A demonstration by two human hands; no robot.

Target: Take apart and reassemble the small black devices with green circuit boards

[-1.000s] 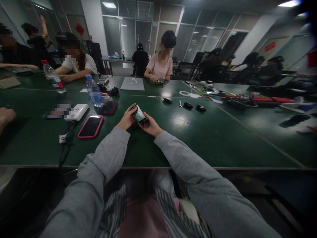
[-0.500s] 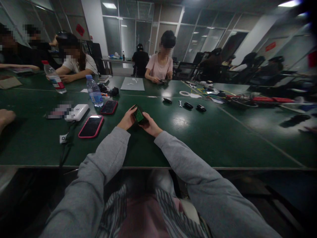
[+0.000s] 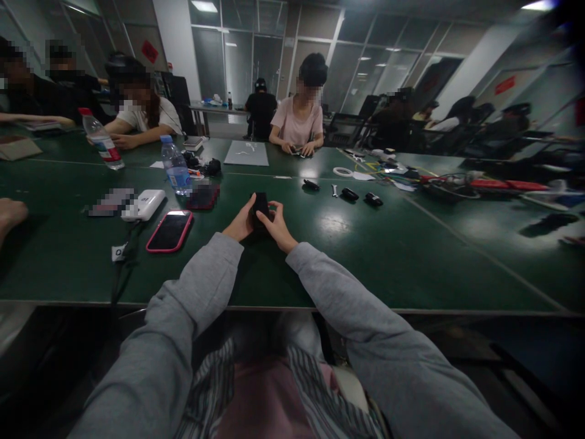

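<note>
A small dark device (image 3: pixel 261 206) stands upright between both my hands, just above the green table (image 3: pixel 365 256). My left hand (image 3: pixel 239 223) grips its left side with curled fingers. My right hand (image 3: pixel 276 227) pinches its right side, thumb and fingers closed on it. Its face looks dark and I cannot make out any detail. Grey sleeves cover both my forearms.
A pink-cased phone (image 3: pixel 169 231), a white box (image 3: pixel 143 205), a dark phone (image 3: pixel 202 196) and two water bottles (image 3: pixel 175 165) lie to the left. Small black parts (image 3: pixel 350 194) and a tape roll (image 3: pixel 342 172) sit to the right. Several people sit across the table.
The device has turned in my hands: its lit greenish face showed earlier, and now only a dark side faces me. Both hands shifted slightly forward.
</note>
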